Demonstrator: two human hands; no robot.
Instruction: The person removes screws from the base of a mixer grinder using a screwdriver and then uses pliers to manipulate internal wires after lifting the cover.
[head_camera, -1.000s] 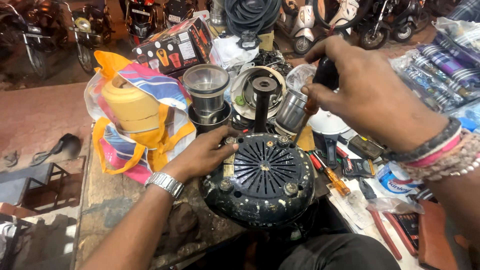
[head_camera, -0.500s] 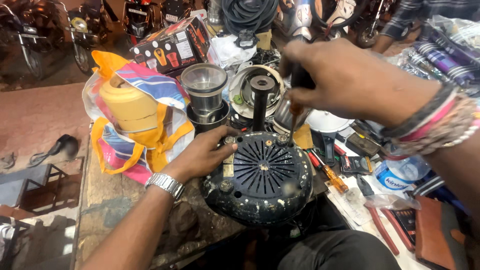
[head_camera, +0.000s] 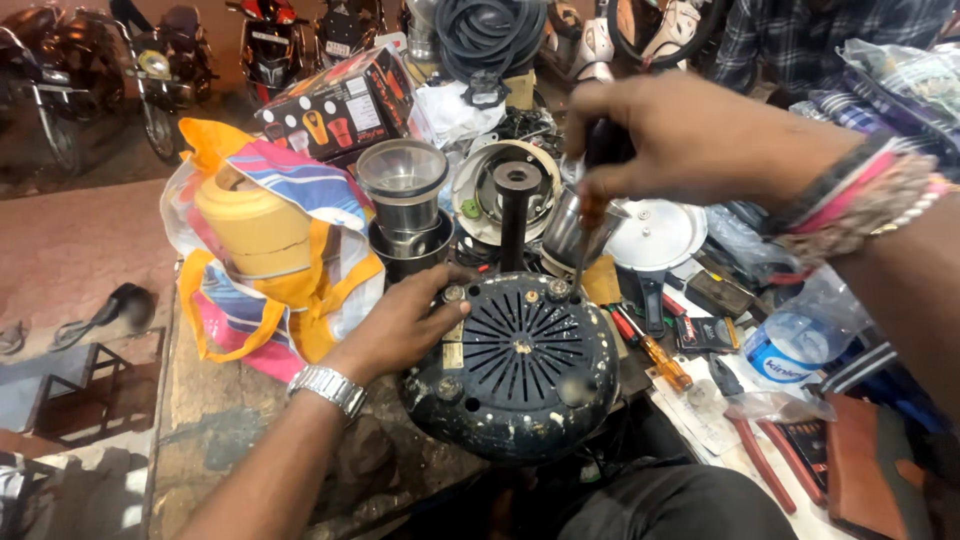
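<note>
Black round appliance base (head_camera: 520, 365) sat upside down at the near edge of the workbench (head_camera: 215, 420), vented underside facing up. Left hand (head_camera: 405, 320) lay on its left rim, fingers spread over the edge, pressing it steady rather than closing around anything. Wristwatch (head_camera: 328, 388) on that wrist.

Right hand (head_camera: 690, 135) was clenched around a screwdriver (head_camera: 590, 225), handle mostly buried in the fist, shaft running down to a screw at the far rim of the base. Tip looked seated on the screw; can't tell how deep.

Change vs 1 s ago: right hand was then higher and further right, tool clear of the base. Half a second ago it had swung left and down over the far rim. Now the shaft was on the screw. Left hand and base hadn't shifted.

Around it: steel jar with clear lid (head_camera: 405, 200) just beyond the base, black post (head_camera: 514, 215) right of the jar, yellow striped bag (head_camera: 270, 260) to the left, orange-handled screwdriver (head_camera: 655, 350) lying to the right, red pliers (head_camera: 755, 445) nearer on the right.
</note>
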